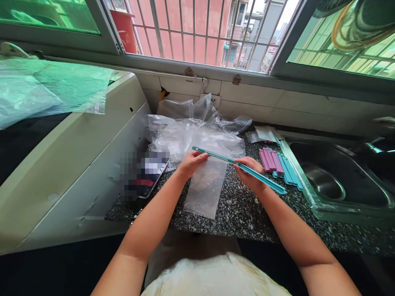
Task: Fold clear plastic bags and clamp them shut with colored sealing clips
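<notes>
A long teal bag-sealing clip point(219, 156) stretches slantwise between my two hands, its right end lower and nearer to me. My left hand point(191, 162) pinches it near its left end, along with the top edge of a clear plastic bag point(203, 201). The bag hangs below the clip, over the dark speckled counter. My right hand point(251, 176) has its fingers closed round the clip's middle, and the remaining length lies across that hand. How far the clip encloses the bag's edge, I cannot tell.
Crumpled clear plastic bags point(173, 137) are heaped behind my hands. Pink clips point(270, 160) and blue clips point(288, 170) lie right, beside a sink point(339, 172). A phone-like device point(154, 176), partly blurred, lies left by a pale appliance point(123, 119). A barred window point(191, 33) is behind.
</notes>
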The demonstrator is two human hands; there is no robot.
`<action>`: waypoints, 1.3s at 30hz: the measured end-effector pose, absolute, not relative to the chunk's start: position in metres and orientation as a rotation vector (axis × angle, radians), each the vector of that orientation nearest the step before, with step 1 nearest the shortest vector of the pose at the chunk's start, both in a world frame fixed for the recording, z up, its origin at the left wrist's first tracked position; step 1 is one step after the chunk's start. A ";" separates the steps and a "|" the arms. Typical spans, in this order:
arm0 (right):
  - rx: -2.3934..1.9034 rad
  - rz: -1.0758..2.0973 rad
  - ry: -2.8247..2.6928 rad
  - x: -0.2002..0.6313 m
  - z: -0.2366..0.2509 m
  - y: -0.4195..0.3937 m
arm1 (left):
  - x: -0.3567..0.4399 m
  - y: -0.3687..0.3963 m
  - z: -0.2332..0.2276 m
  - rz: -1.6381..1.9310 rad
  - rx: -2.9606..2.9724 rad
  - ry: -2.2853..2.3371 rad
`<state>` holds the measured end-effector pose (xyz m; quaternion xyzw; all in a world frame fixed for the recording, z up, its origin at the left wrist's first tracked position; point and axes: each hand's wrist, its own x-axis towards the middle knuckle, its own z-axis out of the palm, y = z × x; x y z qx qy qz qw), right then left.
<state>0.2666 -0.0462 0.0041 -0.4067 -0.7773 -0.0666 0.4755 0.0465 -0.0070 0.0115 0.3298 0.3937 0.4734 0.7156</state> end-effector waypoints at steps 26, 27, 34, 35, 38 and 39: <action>-1.041 -0.055 -1.878 0.267 0.003 -0.046 | 0.048 -0.022 0.018 1.029 1.033 0.757; -1.041 -0.042 -1.885 0.267 0.003 -0.047 | 0.048 -0.021 0.016 1.034 1.036 0.757; -1.004 -0.031 -1.886 0.265 0.006 -0.050 | 0.047 -0.016 0.013 1.029 1.019 0.805; -0.996 -0.039 -1.889 0.265 0.007 -0.050 | 0.047 -0.016 0.013 1.031 1.018 0.814; -0.996 -0.042 -1.882 0.264 0.007 -0.050 | 0.047 -0.014 0.013 1.042 1.012 0.847; -1.000 -0.036 -1.876 0.264 0.007 -0.051 | 0.047 -0.013 0.012 1.047 1.009 0.856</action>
